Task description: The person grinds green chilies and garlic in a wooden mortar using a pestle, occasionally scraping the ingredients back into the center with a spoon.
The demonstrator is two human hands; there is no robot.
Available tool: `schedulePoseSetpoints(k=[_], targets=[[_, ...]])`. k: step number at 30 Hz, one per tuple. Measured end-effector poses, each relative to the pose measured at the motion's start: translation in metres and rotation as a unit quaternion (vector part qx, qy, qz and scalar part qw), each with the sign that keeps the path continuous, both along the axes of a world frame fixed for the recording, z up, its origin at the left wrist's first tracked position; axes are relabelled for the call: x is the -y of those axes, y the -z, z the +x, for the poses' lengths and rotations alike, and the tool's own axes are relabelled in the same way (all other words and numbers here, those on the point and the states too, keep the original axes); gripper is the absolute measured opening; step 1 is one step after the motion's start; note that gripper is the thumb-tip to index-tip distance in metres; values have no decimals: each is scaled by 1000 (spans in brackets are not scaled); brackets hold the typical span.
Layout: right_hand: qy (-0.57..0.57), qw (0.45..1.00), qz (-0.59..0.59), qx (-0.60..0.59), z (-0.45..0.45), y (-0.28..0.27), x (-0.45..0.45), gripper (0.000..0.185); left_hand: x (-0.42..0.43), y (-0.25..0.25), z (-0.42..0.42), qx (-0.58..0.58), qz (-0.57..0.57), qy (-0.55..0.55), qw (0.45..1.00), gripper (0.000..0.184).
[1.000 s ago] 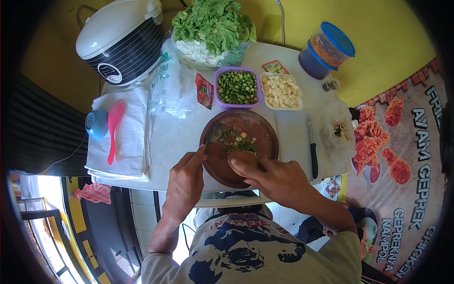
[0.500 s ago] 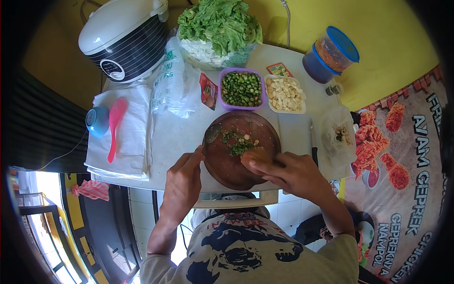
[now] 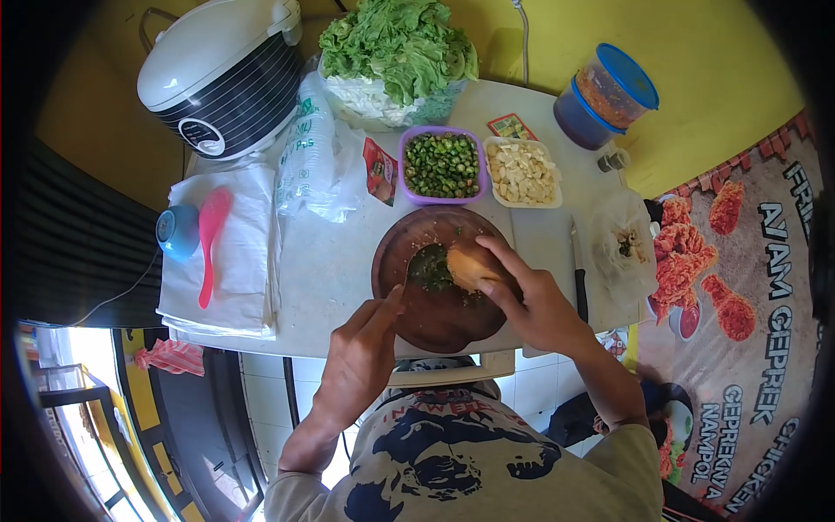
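Observation:
A round brown mortar (image 3: 448, 324) sits at the table's front edge. My right hand (image 3: 541, 306) is closed around a wooden pestle (image 3: 472, 264), whose end is low in the mortar. Pressed against it is a chopped green mixture (image 3: 432, 271) with small pale bits. My left hand (image 3: 361, 344) reaches over the mortar's left rim, pinching the thin handle of a spoon (image 3: 409, 273). The spoon's bowl lies among the mixture and is hard to make out. Behind the mortar stand a purple tub of cut green chillies (image 3: 441, 165) and a white tray of peeled garlic cloves (image 3: 524, 172).
A knife (image 3: 579, 270) and an open plastic bag (image 3: 622, 244) lie to the right. Lidded tubs (image 3: 600, 96) stand at the back right. On the left are a rice cooker (image 3: 222, 78), a pink rice paddle (image 3: 210, 235) and a blue bowl (image 3: 178, 230). Lettuce (image 3: 400, 52) fills a container behind.
My left hand has moved right and inward, bringing the spoon from the mortar's left side to the mixture. The pestle has moved up and tilted, and the mixture is gathered more tightly.

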State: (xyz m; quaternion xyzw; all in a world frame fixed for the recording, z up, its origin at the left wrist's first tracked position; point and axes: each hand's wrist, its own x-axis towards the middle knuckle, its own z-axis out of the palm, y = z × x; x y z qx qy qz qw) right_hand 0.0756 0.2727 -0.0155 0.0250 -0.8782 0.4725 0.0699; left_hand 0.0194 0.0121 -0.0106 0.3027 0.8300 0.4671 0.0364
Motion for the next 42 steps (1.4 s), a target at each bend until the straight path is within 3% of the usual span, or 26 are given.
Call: schedulePoseSetpoints(k=[4, 6, 7, 10, 14, 16, 22, 26, 29, 31, 32, 34, 35, 39, 42], targets=[[-15, 995, 10, 100, 7, -5, 6, 58, 10, -3, -1, -9, 1, -25, 1000, 39], [-20, 981, 190, 39, 4, -5, 22, 59, 13, -4, -6, -13, -12, -21, 1000, 44], [-23, 960, 267, 85, 0, -15, 29, 60, 13, -4, -7, -13, -12, -22, 1000, 44], [-37, 946, 320, 38, -8, -14, 38, 59, 14, -3, -10, 7, -28, -38, 999, 42], [-79, 935, 334, 89, -39, -34, 29, 58, 15, 0, -17, -2, -24, -38, 999, 40], [-133, 911, 338, 197, -60, -50, 29, 55, 13, -2, -18, 29, -40, -30, 998, 40], [-115, 935, 334, 28, -51, -29, 25, 50, 19, 6, -18, 19, -43, -29, 998, 40], [-145, 910, 384, 60, -54, -37, 26, 48, 19, -2, -20, 50, -58, -37, 996, 41], [-135, 929, 330, 97, -52, -40, 27, 49, 22, -2, -15, 23, -69, -29, 997, 42], [-160, 895, 346, 230, -63, -54, 28, 52, 20, -4, -16, 11, -65, -26, 997, 42], [-160, 895, 348, 230, -60, -47, 20, 52, 18, -5, -14, 11, -63, -27, 998, 42], [-120, 963, 227, 88, -51, -18, 0, 56, 18, -7, -9, 28, -70, -35, 997, 41], [-80, 971, 225, 30, -41, -10, 0, 60, 16, -6, -6, 28, -68, -37, 997, 41], [-49, 956, 282, 70, -10, -25, 18, 61, 4, 1, 4, 14, -33, -17, 999, 41], [-67, 947, 315, -18, -4, -17, 29, 56, 0, -1, 6, 24, -24, 14, 999, 42]])
